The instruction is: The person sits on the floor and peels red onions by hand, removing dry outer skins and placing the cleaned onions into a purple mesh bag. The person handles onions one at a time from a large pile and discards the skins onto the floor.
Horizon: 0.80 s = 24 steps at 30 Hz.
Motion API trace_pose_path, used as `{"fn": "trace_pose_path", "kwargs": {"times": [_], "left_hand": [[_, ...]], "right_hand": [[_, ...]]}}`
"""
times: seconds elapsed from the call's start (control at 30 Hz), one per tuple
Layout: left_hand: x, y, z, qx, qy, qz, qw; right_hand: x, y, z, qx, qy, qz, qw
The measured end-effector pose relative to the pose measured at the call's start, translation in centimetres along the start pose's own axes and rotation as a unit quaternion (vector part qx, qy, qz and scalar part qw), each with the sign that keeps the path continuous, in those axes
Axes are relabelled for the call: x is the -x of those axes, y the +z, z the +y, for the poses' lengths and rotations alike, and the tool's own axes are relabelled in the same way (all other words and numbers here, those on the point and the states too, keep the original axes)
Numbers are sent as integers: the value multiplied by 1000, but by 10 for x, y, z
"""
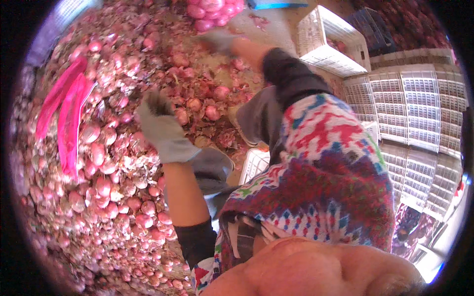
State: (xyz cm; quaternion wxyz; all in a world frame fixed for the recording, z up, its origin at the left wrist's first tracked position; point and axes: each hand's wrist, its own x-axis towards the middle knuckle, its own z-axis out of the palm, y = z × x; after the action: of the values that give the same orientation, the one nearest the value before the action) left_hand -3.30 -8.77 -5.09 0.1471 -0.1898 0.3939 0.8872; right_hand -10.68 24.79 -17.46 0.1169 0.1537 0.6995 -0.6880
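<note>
My left hand (161, 127), in a grey work glove, is low over a heap of red onions (98, 153) and loose dry skins. Its fingertips are dark and blurred, so whether they grip an onion cannot be told. Farther off, my right hand (218, 41), also gloved, is smeared by motion above the skin-strewn floor. Just past it sits a pink mesh bag filled with onions (211, 13). Between my hands and my knees lie several single onions (212, 113) among torn skins (226, 138).
Two bright pink strips of folded fabric or mesh (70, 122) rest on the heap to the left. A white plastic crate (333, 40) lies tipped at the upper right. Stacked white crates (418, 107) line the right side. Part of a white slatted item (255, 164) shows by my legs.
</note>
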Motion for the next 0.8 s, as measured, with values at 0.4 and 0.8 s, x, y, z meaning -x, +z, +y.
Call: {"fn": "trace_pose_path", "kwargs": {"times": [0.4, 0.8], "left_hand": [[40, 65, -30, -117, -135, -178, 968], [26, 39, 13, -60, -99, -23, 993]], "right_hand": [[97, -155, -21, 487, 56, 220, 844], [-89, 268, 74, 557, -189, -125, 799]]}}
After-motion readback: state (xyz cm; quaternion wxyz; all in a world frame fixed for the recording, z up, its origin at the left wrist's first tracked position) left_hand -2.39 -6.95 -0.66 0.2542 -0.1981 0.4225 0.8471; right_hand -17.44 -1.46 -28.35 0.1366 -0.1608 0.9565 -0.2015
